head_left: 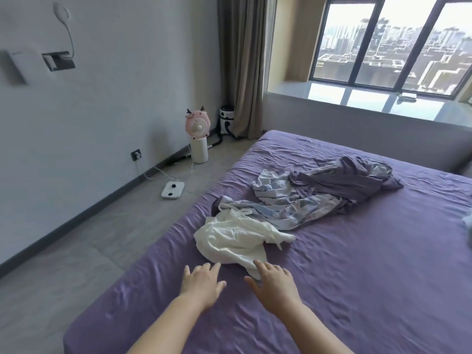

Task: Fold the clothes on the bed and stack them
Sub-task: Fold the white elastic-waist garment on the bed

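A crumpled white garment [235,238] lies near the left edge of the purple bed [357,277]. Behind it a pale blue patterned garment [288,200] is spread out, and a purple garment [352,177] lies bunched over its far end. My left hand [201,282] and my right hand [274,284] hover side by side with fingers straight, just short of the white garment's near edge. My right fingertips reach its near corner. Neither hand holds anything.
The bed's left edge drops to a grey tiled floor. A pink fan on a white stand [198,139], a white scale [173,190] with a cable, and a small white appliance [226,120] stand by the wall. A bit of white cloth [467,228] shows at the right edge.
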{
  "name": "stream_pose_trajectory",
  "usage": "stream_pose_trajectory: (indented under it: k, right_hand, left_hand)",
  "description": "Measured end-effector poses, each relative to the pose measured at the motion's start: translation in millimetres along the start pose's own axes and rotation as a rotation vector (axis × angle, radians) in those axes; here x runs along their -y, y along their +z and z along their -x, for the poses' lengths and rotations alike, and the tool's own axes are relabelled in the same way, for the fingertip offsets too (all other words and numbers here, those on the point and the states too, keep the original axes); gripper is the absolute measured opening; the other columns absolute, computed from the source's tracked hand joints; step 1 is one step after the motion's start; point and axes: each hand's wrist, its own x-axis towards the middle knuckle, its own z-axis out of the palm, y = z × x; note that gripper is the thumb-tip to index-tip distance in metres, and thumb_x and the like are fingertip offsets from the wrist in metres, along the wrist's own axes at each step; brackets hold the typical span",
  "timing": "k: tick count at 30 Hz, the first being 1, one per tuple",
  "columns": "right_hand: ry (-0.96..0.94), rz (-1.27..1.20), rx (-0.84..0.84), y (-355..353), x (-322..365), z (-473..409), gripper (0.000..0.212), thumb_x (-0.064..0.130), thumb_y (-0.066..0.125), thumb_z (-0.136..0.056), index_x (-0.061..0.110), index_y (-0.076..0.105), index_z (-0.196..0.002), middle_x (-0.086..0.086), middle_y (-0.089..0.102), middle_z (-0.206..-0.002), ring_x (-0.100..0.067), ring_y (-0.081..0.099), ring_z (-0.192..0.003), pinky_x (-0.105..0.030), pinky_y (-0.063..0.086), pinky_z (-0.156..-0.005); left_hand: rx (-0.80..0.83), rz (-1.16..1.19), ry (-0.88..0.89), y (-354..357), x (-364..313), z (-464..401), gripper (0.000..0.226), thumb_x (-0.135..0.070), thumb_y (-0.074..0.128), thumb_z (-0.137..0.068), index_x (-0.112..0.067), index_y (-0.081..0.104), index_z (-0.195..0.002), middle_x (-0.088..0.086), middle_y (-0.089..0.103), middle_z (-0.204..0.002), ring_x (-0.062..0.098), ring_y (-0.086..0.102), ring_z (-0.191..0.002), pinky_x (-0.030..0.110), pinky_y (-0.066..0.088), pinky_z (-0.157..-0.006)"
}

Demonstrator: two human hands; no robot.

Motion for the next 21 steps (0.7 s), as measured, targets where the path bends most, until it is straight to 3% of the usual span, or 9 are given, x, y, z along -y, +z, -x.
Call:
stream_pose_trajectory:
  k: [12, 16, 21]
  right_hand:
    - [0.126, 0.034, 0.084, 76.8, 22.0, -211.3, 0.063, 0.059, 0.033, -0.093, 0.025, 0.028, -0.146, 0.006, 0.039, -0.146, -0.018, 0.035, -0.133, -0.034, 0.029, -0.106]
    - [0.117, 0.049, 0.115, 110.0, 15.9, -262.9, 0.061, 0.053, 0.035, -0.095, 0.026, 0.020, -0.147, 0.007, 0.020, -0.155, -0.017, 0.016, -0.143, -0.037, 0.024, -0.111]
    - [0.133, 0.055, 0.130, 141.8, 13.8, -315.2, 0.063, 0.059, 0.027, -0.095, 0.032, 0.013, -0.150, 0.001, 0.000, -0.160, -0.024, -0.008, -0.146, -0.046, 0.002, -0.117]
  left_hand:
    - [0.091, 0.080, 0.039, 18.3, 97.8, -229.9, 0.057, -0.049, 0.033, -0.098, -0.025, 0.023, -0.148, 0.001, 0.036, -0.146, 0.023, 0.034, -0.134, 0.045, 0.022, -0.113]
    - [0.115, 0.172, 0.034, 47.0, 109.5, -284.1, 0.059, -0.049, 0.035, -0.097, -0.025, 0.021, -0.149, 0.002, 0.027, -0.152, 0.023, 0.029, -0.138, 0.043, 0.027, -0.112]
    - [0.050, 0.331, 0.017, 75.4, 112.5, -342.0, 0.054, -0.049, 0.032, -0.098, -0.026, 0.025, -0.146, 0.006, 0.016, -0.156, 0.025, 0.021, -0.140, 0.040, 0.028, -0.110]
